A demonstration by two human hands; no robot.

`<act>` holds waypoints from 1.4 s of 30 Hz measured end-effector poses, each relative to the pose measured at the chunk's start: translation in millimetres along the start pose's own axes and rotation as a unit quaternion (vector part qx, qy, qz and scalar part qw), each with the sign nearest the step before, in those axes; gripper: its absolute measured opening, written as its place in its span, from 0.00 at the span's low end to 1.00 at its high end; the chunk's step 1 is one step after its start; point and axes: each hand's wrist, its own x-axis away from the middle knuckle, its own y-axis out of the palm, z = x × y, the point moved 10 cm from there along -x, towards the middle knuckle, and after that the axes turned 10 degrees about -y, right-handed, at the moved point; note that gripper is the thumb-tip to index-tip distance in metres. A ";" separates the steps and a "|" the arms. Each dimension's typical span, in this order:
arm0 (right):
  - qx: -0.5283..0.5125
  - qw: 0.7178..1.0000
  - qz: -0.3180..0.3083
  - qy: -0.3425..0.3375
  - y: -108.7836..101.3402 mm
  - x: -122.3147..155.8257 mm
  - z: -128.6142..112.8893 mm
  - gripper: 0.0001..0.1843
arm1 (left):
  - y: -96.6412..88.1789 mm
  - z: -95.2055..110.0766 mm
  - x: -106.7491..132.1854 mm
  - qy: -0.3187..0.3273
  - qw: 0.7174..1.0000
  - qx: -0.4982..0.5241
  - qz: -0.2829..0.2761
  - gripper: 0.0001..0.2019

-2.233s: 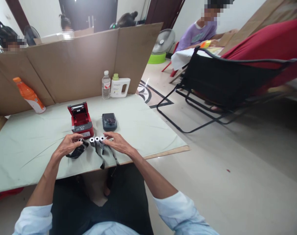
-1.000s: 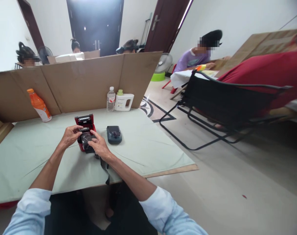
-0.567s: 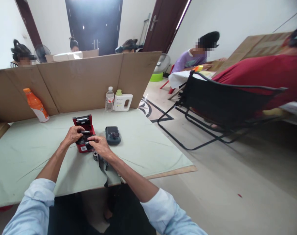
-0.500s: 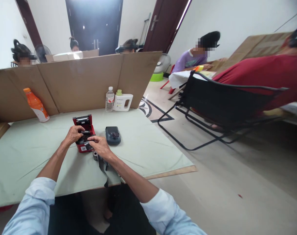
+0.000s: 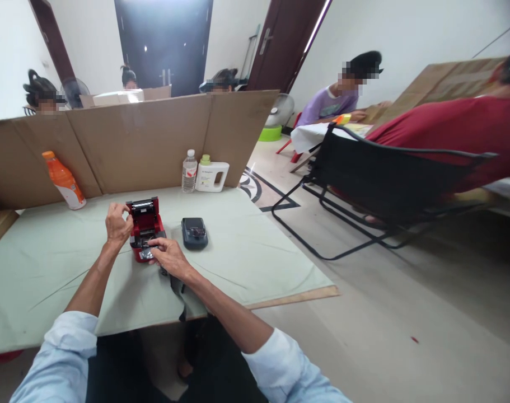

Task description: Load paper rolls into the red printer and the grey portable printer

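Note:
A small red printer (image 5: 144, 223) stands on the pale green table (image 5: 246, 246) with its lid raised. My left hand (image 5: 117, 223) is curled against the printer's left side, fingers bent toward the lid. My right hand (image 5: 167, 257) rests at the printer's front edge, fingers pinched on a dark strip of roll paper (image 5: 176, 294) that hangs over the table's near edge. A dark grey printer (image 5: 194, 232) lies closed just to the right.
A cardboard screen (image 5: 154, 140) walls the table's back. Against it stand an orange bottle (image 5: 64, 180), a water bottle (image 5: 189, 171) and a white jug (image 5: 211, 174). A black folding chair (image 5: 389, 179) stands to the right. Other people sit behind the screen and at the right.
My hands lifted a dark-wrapped roll from the table's front edge to the red printer. Now the left hand has shifted to the printer's left side and the right hand sits lower at its front.

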 end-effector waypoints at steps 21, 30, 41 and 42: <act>0.007 1.000 -0.022 0.007 2.0 10.0 8.9 0.10 | -0.9 -1.4 74.2 0.141 0.957 0.000 -0.252 0.35; -0.003 0.999 -0.030 0.015 2.1 11.0 11.2 0.10 | 3.7 -1.6 83.2 0.161 0.965 -0.060 -0.200 0.32; 0.258 0.958 0.013 -0.125 -39.7 8.6 -47.0 0.17 | 5.3 -3.3 88.4 0.156 0.962 -0.102 -0.199 0.31; 0.337 0.929 0.019 -0.153 -42.6 4.2 -58.5 0.20 | 4.7 -4.4 88.7 0.152 0.963 -0.098 -0.198 0.31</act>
